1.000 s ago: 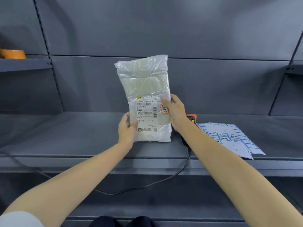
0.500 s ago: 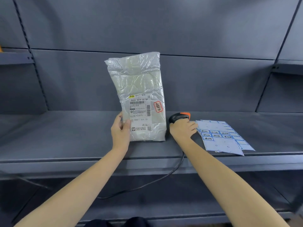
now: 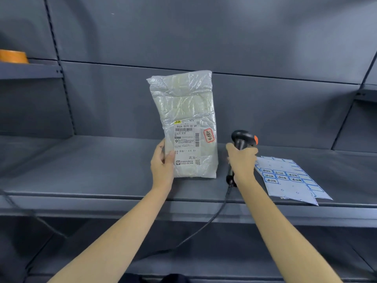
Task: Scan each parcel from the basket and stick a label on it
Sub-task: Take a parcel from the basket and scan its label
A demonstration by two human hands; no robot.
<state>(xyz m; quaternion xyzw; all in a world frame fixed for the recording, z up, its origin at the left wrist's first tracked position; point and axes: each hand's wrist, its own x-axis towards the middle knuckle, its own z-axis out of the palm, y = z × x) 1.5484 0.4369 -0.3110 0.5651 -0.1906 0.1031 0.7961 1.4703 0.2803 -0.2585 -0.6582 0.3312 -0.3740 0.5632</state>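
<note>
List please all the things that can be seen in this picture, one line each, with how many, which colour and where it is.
parcel: one, clear plastic over a pale content, standing upright on the shelf, centre
shipping label: one, white, on the parcel's lower front
red sticker: one, red and white, at the right of the shipping label
scanner: one, black with an orange part, right of the parcel
cable: one, black, hanging from the scanner over the shelf edge
label sheets: a few, white with blue frames, flat on the shelf, right
shelf: grey, across the view
orange thing: one, on the upper left shelf
left hand: holds the parcel's left edge
right hand: grips the scanner
</note>
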